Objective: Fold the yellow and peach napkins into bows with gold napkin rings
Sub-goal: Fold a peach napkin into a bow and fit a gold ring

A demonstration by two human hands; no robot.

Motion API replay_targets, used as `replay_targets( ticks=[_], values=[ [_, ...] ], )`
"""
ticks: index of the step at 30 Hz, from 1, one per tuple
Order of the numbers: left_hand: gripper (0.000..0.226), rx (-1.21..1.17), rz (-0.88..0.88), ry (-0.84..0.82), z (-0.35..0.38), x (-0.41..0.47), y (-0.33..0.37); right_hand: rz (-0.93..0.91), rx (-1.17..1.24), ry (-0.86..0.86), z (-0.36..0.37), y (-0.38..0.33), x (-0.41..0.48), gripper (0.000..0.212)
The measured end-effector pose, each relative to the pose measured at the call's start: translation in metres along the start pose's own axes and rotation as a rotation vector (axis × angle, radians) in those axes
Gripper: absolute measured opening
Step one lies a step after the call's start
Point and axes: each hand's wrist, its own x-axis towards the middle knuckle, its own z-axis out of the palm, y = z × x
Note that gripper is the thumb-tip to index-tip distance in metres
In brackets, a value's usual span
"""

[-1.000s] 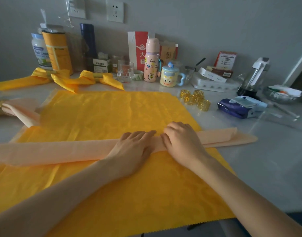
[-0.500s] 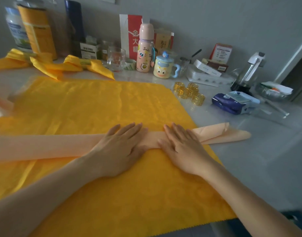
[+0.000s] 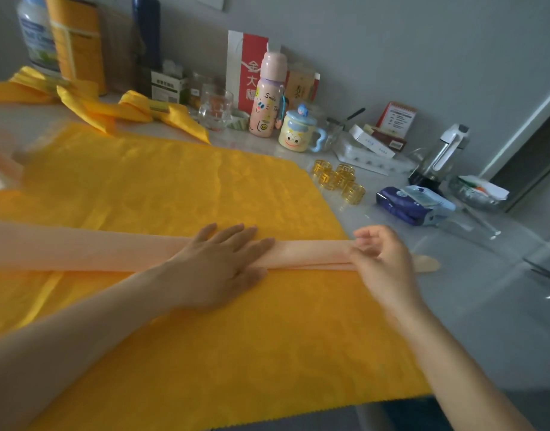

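A peach napkin, folded into a long narrow strip, lies across a flat yellow napkin spread on the table. My left hand presses flat on the strip near its middle, fingers straight. My right hand is at the strip's right end, fingers curled and pinching the fabric there; it is a little blurred. Several gold napkin rings sit in a cluster beyond the yellow napkin's far right corner. Two finished yellow bows with gold rings lie at the back left.
Along the wall stand a pink bottle, a yellow cartoon mug, a glass, tins and boxes. A blue tissue pack and a blender jug are at the right. Another peach piece lies at the left edge.
My right hand has slid right along the peach strip to its end and curled onto it. The strip's loose right flap now lies folded flatter. My left hand stays pressed in place.
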Motion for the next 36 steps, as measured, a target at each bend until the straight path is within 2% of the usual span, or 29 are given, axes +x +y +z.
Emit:
replay_targets(
  ticks=[2,3,4,6,9,12,14,17,20,22,23,26,27,30,32,34,36],
  values=[
    [0.116,0.015,0.002,0.007,0.0,0.0,0.0,0.389,0.705,-0.293,0.007,-0.028,-0.029,0.01],
    [0.116,0.021,0.002,0.004,0.0,0.0,0.001,0.547,0.923,-0.405,0.009,-0.035,-0.04,0.01],
    [0.116,0.024,0.003,0.007,0.002,0.001,0.001,0.644,1.014,-0.447,0.011,-0.036,-0.047,0.011],
    [0.113,0.029,0.011,0.002,0.002,0.0,-0.001,0.758,1.11,-0.386,0.008,-0.04,-0.048,0.018],
    [0.106,0.02,0.022,-0.001,0.001,0.0,0.0,0.817,1.126,-0.268,0.007,-0.042,-0.027,0.036],
    [0.073,0.009,0.015,-0.026,-0.003,-0.001,0.003,0.825,1.062,-0.257,0.017,-0.049,-0.01,0.038],
    [0.063,0.0,0.011,-0.026,-0.004,-0.002,0.003,0.791,0.98,-0.239,0.028,-0.056,-0.004,0.035],
    [0.079,-0.016,0.027,-0.018,-0.005,-0.002,0.003,0.73,0.94,-0.161,0.045,-0.061,0.002,0.027],
    [0.091,-0.025,0.041,-0.006,-0.003,-0.004,0.003,0.7,0.913,-0.086,0.057,-0.055,0.006,0.036],
    [0.101,-0.04,0.049,0.069,-0.001,-0.005,0.002,0.668,0.867,-0.044,0.059,-0.048,0.006,0.037],
    [0.095,-0.06,0.068,0.131,-0.003,-0.006,0.002,0.653,0.85,-0.023,0.059,-0.044,0.007,0.036],
    [0.045,-0.081,0.193,0.394,-0.012,-0.011,-0.001,0.577,0.74,0.024,0.058,-0.036,0.007,0.022],
    [0.036,-0.055,0.221,0.485,-0.011,-0.01,-0.003,0.55,0.696,0.044,0.058,-0.036,0.006,0.018],
    [0.023,-0.257,0.11,0.321,-0.014,-0.01,-0.001,0.435,0.645,0.09,0.057,-0.034,0.004,0.021],
    [0.017,-0.414,0.031,0.28,-0.012,-0.007,-0.003,0.264,0.54,0.14,0.057,-0.03,0.0,0.022],
    [0.016,-0.457,-0.006,0.293,-0.014,-0.006,-0.002,-0.019,0.391,0.184,0.056,-0.028,-0.007,0.011],
    [0.02,-0.47,-0.054,0.199,-0.02,-0.003,-0.003,-0.315,0.234,0.216,0.055,-0.028,-0.017,0.01]
  ],
)
